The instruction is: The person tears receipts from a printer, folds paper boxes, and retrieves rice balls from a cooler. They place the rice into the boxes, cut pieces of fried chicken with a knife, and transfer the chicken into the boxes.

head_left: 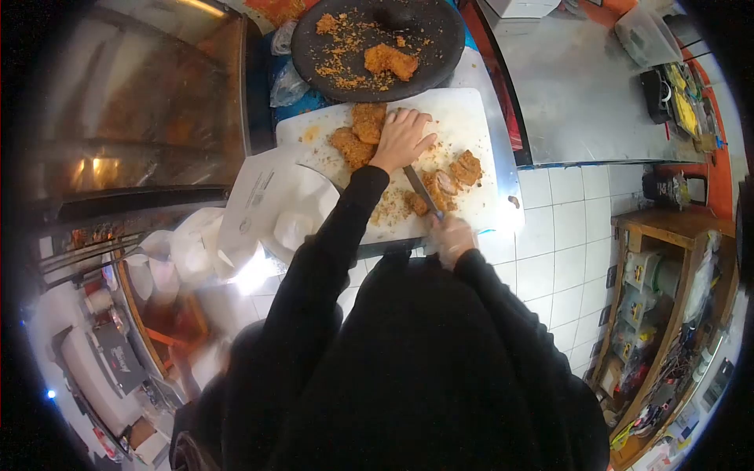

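Note:
My left hand (pixel 404 140) is bare and lies with its fingers stretched out at the right edge of some breaded fried chicken (pixel 368 122). Whether its palm presses on chicken or on the board is hidden. In a clear plastic glove, my right hand (pixel 455 239) grips the handle of a knife (pixel 422 191). The blade points up and left, its tip close to my left wrist. Cut fried chicken pieces (pixel 466 168) lie to the right of the blade, and crumbs are scattered around. All of this rests on a white cutting board (pixel 463 110).
Beyond the board stands a dark round stone mortar (pixel 314 67) with fried chicken and crumbs in it. White paper sheets (pixel 255 196) are at the left beside a glass-fronted cabinet (pixel 165 86). A steel counter (pixel 589 94) and a wooden shelf (pixel 667 235) stand on the right.

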`<state>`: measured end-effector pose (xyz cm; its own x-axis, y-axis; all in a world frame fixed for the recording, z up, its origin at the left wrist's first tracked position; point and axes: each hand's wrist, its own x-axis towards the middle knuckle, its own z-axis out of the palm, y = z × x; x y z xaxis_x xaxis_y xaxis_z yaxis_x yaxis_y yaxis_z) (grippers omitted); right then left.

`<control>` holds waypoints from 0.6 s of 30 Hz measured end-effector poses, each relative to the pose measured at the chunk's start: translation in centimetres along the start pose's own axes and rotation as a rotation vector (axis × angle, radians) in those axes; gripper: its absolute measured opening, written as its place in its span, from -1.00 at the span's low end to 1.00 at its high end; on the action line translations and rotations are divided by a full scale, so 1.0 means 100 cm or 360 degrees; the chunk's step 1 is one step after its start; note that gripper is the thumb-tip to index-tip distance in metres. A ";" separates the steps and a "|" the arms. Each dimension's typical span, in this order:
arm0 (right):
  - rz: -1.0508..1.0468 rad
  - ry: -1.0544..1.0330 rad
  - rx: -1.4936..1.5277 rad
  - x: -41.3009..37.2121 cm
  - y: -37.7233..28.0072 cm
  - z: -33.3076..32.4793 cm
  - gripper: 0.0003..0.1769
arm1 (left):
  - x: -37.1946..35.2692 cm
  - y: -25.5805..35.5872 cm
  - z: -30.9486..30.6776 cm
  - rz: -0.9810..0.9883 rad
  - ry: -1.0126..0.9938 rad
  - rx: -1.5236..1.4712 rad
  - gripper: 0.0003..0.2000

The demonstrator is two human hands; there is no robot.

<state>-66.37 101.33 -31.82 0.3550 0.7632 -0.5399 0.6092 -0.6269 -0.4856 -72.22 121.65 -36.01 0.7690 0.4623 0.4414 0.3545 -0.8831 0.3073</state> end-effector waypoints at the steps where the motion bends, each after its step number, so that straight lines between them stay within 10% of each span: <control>1: -0.0005 0.0019 -0.0002 0.008 0.017 -0.002 -0.65 | 0.000 0.000 0.004 0.0013 0.0015 0.0003 -0.70; 3: -0.1284 0.0205 -0.0392 0.019 0.051 -0.015 -0.65 | 0.003 0.002 0.013 -0.0313 0.0078 -0.0165 -0.71; 7: -0.0510 0.0022 -0.0179 -0.008 0.020 -0.109 -0.59 | 0.036 0.038 -0.016 -0.0428 0.0277 -0.0308 -0.73; 18: -0.0588 0.0007 -0.0748 0.074 0.065 -0.104 -0.61 | 0.034 0.032 0.030 -0.0656 0.0257 0.0087 -0.81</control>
<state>-52.43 104.53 -31.80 0.0622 0.9186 -0.3902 0.9411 -0.1842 -0.2836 -66.85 120.18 -36.04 0.4661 0.7792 0.4190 0.6450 -0.6235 0.4420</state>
